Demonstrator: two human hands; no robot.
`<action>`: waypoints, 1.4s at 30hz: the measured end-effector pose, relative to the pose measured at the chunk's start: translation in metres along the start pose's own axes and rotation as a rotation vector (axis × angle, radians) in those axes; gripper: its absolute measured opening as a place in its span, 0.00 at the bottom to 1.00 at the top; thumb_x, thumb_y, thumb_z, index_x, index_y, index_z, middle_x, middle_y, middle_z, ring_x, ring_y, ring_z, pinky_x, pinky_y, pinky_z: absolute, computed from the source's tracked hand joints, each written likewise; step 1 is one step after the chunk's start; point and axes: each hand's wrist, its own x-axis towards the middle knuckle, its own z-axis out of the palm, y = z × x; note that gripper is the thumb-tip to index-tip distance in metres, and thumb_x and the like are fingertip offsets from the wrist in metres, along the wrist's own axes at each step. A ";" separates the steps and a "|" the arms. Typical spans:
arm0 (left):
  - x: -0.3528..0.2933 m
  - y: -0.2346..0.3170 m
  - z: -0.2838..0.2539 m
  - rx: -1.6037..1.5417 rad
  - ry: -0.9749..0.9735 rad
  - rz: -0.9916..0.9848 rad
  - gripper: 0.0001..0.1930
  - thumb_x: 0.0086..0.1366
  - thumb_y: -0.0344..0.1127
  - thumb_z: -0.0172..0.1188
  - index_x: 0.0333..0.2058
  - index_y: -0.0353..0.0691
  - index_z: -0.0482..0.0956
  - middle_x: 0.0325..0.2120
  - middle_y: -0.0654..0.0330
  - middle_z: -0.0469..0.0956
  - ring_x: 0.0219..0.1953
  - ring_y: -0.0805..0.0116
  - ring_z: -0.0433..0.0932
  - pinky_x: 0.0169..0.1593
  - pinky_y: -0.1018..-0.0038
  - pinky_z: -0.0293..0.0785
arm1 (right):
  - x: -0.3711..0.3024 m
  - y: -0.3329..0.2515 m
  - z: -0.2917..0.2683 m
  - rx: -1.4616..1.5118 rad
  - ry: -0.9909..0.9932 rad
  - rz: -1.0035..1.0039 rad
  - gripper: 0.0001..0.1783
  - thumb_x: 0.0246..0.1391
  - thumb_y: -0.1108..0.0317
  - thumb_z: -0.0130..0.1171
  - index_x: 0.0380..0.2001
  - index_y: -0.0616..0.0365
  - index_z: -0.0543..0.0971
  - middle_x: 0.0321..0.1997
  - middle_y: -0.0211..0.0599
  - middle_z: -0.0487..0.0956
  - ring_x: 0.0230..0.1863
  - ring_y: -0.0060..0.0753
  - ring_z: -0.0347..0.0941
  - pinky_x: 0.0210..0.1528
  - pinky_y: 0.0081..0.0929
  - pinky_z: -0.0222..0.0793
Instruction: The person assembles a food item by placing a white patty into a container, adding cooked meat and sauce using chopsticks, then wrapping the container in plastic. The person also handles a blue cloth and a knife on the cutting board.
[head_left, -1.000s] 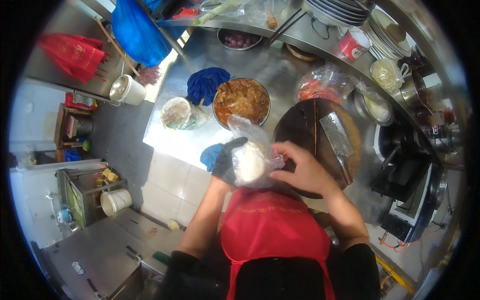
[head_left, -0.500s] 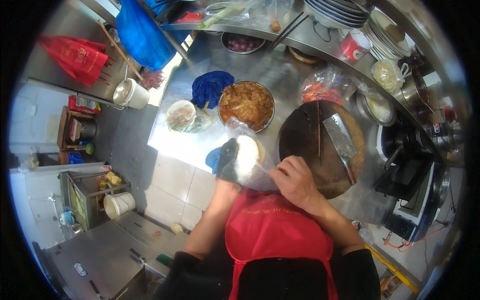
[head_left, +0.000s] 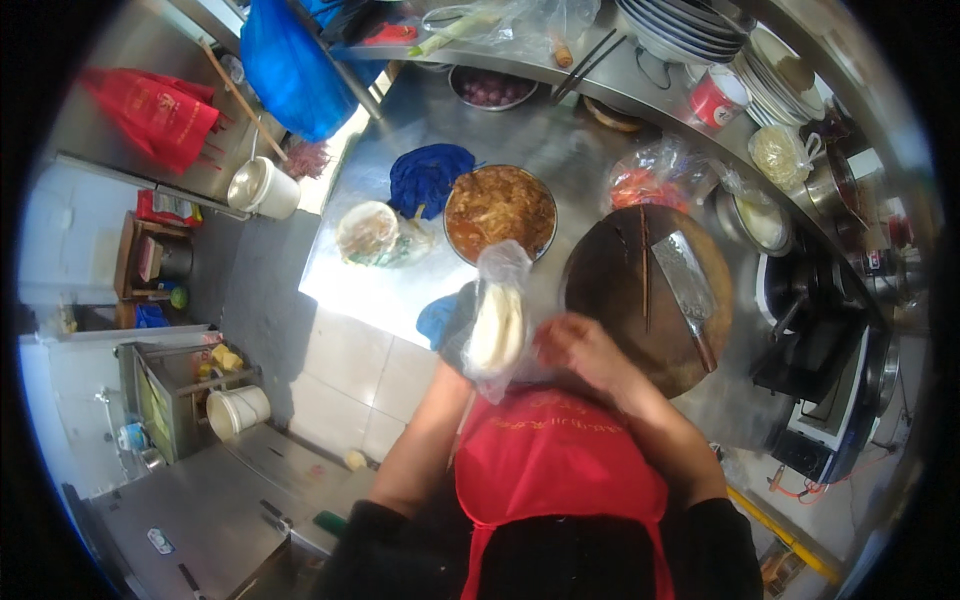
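My left hand (head_left: 457, 322), in a dark glove, grips a clear plastic bag (head_left: 505, 262) in front of the red apron. Inside the bag is a pale, oblong food (head_left: 497, 328) that looks like split bread. Just right of it is my right hand (head_left: 572, 345), bare and smeared by motion, so its fingers cannot be read. Beyond the bag stands a round bowl of brown, saucy food (head_left: 500, 213). A round wooden chopping board (head_left: 600, 270) lies to the right, carrying a cleaver (head_left: 685, 285) and a pair of chopsticks (head_left: 645, 265).
Left of the bowl are a bunched blue cloth (head_left: 428, 178) and a white tub in plastic (head_left: 370, 232). A bag of red food (head_left: 650, 185) lies behind the board. Stacked plates (head_left: 690, 30) and a red-and-white can (head_left: 718, 95) stand on the raised shelf.
The bag with the pale food has turned more upright in my left hand, its top now standing up. My right hand has come off the bag's edge and is moving beside it.
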 end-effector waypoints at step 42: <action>-0.023 -0.040 0.023 0.479 0.247 0.125 0.29 0.77 0.45 0.53 0.70 0.37 0.62 0.62 0.55 0.73 0.62 0.62 0.74 0.64 0.64 0.72 | -0.008 0.017 -0.021 -0.450 0.235 -0.367 0.16 0.66 0.70 0.61 0.53 0.63 0.73 0.43 0.32 0.80 0.39 0.18 0.77 0.39 0.21 0.77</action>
